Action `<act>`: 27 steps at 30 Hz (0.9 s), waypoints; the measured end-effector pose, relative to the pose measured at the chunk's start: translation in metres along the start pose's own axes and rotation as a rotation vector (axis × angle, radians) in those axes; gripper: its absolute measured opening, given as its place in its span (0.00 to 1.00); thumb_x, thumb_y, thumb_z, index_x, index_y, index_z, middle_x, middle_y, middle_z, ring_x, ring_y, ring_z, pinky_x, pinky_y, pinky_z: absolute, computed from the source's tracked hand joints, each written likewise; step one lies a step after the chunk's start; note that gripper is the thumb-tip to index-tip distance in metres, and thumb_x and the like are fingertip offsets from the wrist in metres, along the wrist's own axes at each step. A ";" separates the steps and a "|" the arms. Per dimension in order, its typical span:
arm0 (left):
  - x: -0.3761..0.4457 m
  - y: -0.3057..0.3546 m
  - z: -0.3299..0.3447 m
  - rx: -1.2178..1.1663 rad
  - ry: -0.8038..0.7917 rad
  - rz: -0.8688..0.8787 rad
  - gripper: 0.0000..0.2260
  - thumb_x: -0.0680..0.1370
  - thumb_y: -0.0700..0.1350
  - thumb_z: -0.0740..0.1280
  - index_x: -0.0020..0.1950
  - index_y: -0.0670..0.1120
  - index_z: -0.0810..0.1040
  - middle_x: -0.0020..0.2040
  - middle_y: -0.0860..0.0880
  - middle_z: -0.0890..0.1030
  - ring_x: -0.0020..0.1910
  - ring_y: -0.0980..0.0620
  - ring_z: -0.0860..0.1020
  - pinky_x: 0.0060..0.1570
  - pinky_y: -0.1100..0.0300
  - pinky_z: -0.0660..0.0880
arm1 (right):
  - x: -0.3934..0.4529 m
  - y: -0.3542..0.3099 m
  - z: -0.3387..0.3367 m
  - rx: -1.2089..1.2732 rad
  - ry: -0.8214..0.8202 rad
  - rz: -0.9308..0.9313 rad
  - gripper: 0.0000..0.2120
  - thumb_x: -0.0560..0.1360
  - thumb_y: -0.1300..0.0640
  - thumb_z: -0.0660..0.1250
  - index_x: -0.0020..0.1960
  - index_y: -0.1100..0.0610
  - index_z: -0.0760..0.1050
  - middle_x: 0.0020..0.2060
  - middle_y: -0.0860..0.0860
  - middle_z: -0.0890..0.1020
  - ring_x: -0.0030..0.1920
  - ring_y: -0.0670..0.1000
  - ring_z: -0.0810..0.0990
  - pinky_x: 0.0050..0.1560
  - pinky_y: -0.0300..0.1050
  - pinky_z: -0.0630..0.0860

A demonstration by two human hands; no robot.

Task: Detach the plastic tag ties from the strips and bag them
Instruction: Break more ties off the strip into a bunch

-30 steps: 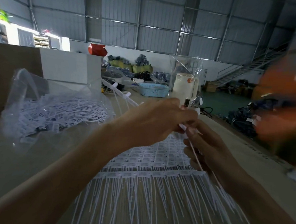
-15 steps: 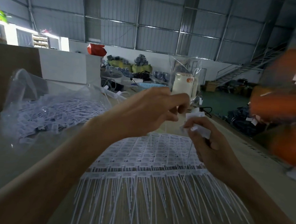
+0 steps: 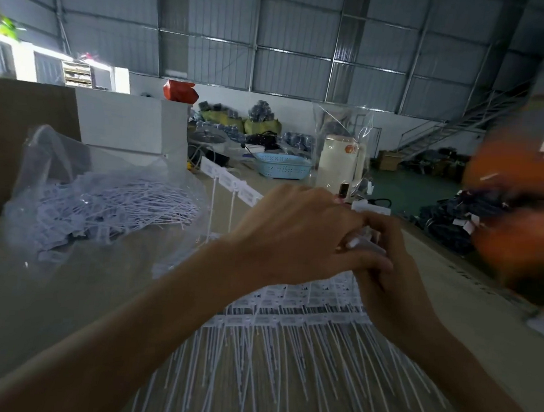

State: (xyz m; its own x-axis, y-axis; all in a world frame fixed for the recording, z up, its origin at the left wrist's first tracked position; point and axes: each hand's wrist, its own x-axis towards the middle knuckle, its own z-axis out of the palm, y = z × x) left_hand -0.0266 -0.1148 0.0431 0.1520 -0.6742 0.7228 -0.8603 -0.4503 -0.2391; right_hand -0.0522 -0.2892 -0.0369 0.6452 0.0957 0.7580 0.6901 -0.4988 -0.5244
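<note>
Above the strips, both hands (left hand, right hand) pinch one tag tie.

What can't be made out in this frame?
- Head view: what the right hand holds, since the left hand covers its fingers.
- Print on the tag ties: too small.
- Orange shape at the right edge: motion-blurred, cut off.
- Count of ties in the plastic bag: tangled.
</note>
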 end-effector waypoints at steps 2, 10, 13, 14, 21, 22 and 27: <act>0.000 -0.001 -0.001 -0.002 -0.012 -0.020 0.19 0.76 0.68 0.60 0.34 0.57 0.64 0.27 0.61 0.59 0.25 0.66 0.59 0.28 0.68 0.52 | 0.001 -0.003 0.000 -0.021 0.016 -0.040 0.17 0.79 0.36 0.59 0.65 0.34 0.59 0.55 0.33 0.78 0.49 0.46 0.83 0.46 0.58 0.82; 0.001 0.002 0.002 -0.033 -0.067 -0.087 0.19 0.76 0.70 0.56 0.31 0.61 0.61 0.26 0.61 0.58 0.24 0.60 0.62 0.30 0.62 0.63 | 0.000 -0.008 -0.001 -0.142 -0.006 0.034 0.37 0.78 0.44 0.61 0.77 0.37 0.40 0.53 0.26 0.78 0.48 0.50 0.85 0.46 0.60 0.82; 0.000 -0.001 0.006 0.007 -0.097 -0.087 0.17 0.78 0.66 0.58 0.34 0.59 0.64 0.27 0.61 0.60 0.26 0.56 0.67 0.32 0.60 0.68 | 0.001 -0.005 -0.002 -0.271 0.006 0.002 0.36 0.76 0.46 0.63 0.76 0.41 0.45 0.45 0.25 0.79 0.39 0.43 0.83 0.36 0.39 0.79; -0.001 -0.001 0.007 0.023 -0.108 -0.093 0.17 0.78 0.67 0.57 0.35 0.58 0.64 0.27 0.60 0.60 0.27 0.56 0.68 0.32 0.60 0.69 | 0.001 -0.004 -0.003 -0.304 0.011 -0.011 0.35 0.77 0.49 0.64 0.77 0.46 0.47 0.43 0.27 0.79 0.35 0.41 0.81 0.32 0.34 0.76; -0.003 -0.008 0.013 -0.017 -0.193 -0.141 0.20 0.73 0.70 0.62 0.36 0.55 0.69 0.29 0.60 0.68 0.28 0.63 0.68 0.31 0.63 0.67 | 0.000 0.001 -0.007 -0.350 0.061 0.053 0.33 0.74 0.59 0.72 0.73 0.51 0.59 0.37 0.35 0.78 0.38 0.36 0.80 0.36 0.29 0.74; -0.002 -0.010 0.013 -0.054 -0.218 -0.167 0.19 0.73 0.70 0.64 0.39 0.54 0.73 0.30 0.60 0.72 0.30 0.62 0.71 0.33 0.62 0.70 | 0.000 0.001 -0.007 -0.303 0.063 0.077 0.34 0.73 0.58 0.72 0.73 0.51 0.58 0.39 0.37 0.80 0.40 0.37 0.81 0.37 0.30 0.75; 0.001 -0.017 0.007 -0.206 -0.227 -0.280 0.05 0.74 0.55 0.71 0.44 0.56 0.78 0.35 0.61 0.79 0.37 0.64 0.76 0.38 0.62 0.71 | 0.003 -0.003 -0.007 -0.214 0.029 0.195 0.21 0.73 0.54 0.74 0.64 0.52 0.72 0.36 0.51 0.82 0.34 0.48 0.80 0.36 0.40 0.77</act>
State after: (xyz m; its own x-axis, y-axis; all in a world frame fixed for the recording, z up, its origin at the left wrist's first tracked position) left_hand -0.0085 -0.1122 0.0432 0.4780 -0.6646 0.5743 -0.8462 -0.5237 0.0982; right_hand -0.0543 -0.2932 -0.0305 0.7473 -0.0432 0.6631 0.4666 -0.6764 -0.5699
